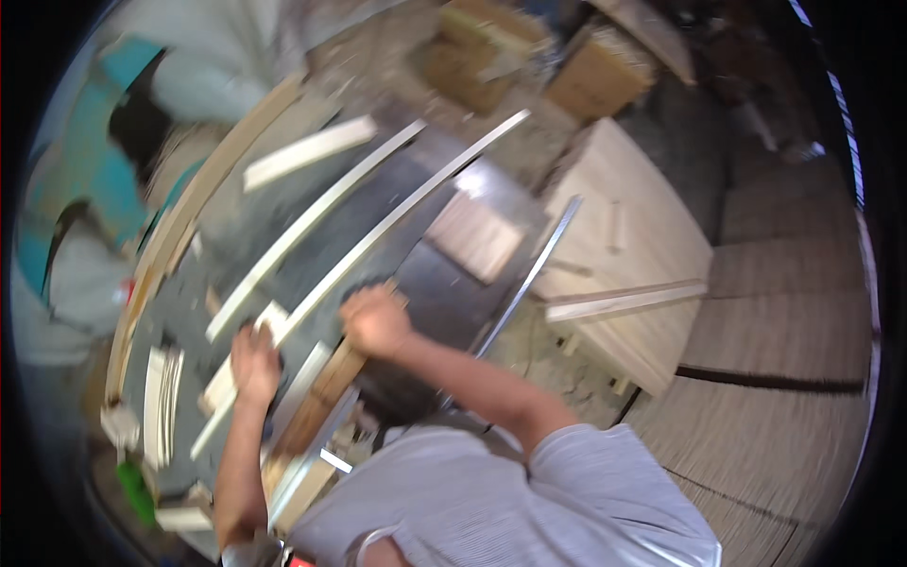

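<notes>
My left hand [255, 369] is closed over a long pale wood strip [397, 217] where it crosses a short pale board [274, 314]. My right hand [376, 321] is closed at the upper end of a brown wood piece [315, 406], on something partly hidden by my fingers. A second long strip [312, 227] lies roughly parallel on the dark worktop [350, 255], with a short batten [307, 153] at the far side. A square wood board [477, 233] sits on the worktop's right part, and a bundle of thin strips [162, 406] lies at the left. The picture is somewhat blurred.
Right of the worktop are a metal rail [529, 279] and a large pale wooden panel [624, 236]. Large stacked boards [775, 444] fill the far right. Cardboard boxes [595, 71] sit at the back. Teal objects and pale sacks or sheeting [194, 71] are at the left.
</notes>
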A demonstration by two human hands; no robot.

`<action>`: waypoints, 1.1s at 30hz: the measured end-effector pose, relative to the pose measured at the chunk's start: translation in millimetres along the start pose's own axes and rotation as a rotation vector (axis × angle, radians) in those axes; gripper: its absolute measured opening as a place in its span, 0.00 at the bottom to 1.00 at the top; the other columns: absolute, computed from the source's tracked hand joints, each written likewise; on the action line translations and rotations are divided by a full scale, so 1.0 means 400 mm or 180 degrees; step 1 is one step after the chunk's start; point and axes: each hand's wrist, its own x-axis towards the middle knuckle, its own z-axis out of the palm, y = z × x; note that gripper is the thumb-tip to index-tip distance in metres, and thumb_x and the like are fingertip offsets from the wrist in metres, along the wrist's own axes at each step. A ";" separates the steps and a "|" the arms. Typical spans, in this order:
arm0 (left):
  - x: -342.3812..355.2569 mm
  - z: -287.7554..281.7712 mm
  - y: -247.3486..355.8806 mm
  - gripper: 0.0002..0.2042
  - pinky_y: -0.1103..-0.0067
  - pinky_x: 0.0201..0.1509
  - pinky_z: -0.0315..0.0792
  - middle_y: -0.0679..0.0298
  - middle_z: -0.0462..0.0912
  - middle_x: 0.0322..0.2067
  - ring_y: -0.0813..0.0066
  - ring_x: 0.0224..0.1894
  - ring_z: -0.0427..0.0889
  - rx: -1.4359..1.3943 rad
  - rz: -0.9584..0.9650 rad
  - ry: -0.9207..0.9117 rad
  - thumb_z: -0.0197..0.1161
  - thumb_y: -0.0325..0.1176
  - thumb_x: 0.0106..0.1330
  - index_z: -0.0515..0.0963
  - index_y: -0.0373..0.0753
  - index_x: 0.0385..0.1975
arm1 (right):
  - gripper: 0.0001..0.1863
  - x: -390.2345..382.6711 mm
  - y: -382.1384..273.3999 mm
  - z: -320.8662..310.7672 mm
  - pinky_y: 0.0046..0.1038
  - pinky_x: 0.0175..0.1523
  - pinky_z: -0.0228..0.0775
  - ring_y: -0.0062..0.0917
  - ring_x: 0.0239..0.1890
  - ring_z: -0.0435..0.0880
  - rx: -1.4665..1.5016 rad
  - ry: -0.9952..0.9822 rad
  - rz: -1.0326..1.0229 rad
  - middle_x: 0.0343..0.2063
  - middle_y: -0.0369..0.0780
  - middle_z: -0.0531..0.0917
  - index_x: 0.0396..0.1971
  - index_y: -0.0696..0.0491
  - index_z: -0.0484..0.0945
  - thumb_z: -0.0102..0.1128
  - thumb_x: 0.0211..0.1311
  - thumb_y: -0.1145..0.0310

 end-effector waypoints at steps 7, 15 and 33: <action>0.025 -0.041 0.047 0.34 0.54 0.70 0.69 0.39 0.71 0.67 0.38 0.64 0.71 -0.0040 -0.0056 -0.0394 0.70 0.34 0.66 0.69 0.36 0.74 | 0.05 -0.011 0.001 -0.033 0.37 0.49 0.67 0.34 0.40 0.78 -0.0011 0.0381 0.0106 0.31 0.38 0.77 0.32 0.48 0.81 0.67 0.59 0.65; 0.012 -0.066 0.000 0.30 0.54 0.67 0.70 0.44 0.78 0.61 0.41 0.61 0.76 -0.0496 -0.0668 -0.0295 0.71 0.36 0.67 0.74 0.36 0.69 | 0.05 0.000 -0.036 -0.050 0.41 0.50 0.70 0.39 0.41 0.81 0.0089 -0.0042 0.0199 0.31 0.41 0.80 0.30 0.50 0.81 0.65 0.57 0.65; 0.047 -0.228 -0.032 0.18 0.59 0.57 0.78 0.52 0.83 0.45 0.49 0.53 0.83 -0.1114 -0.0585 -0.0100 0.67 0.34 0.71 0.80 0.37 0.59 | 0.27 0.489 0.191 -0.128 0.46 0.64 0.75 0.50 0.60 0.81 -0.0349 0.0393 -0.0237 0.59 0.50 0.81 0.60 0.54 0.78 0.70 0.58 0.75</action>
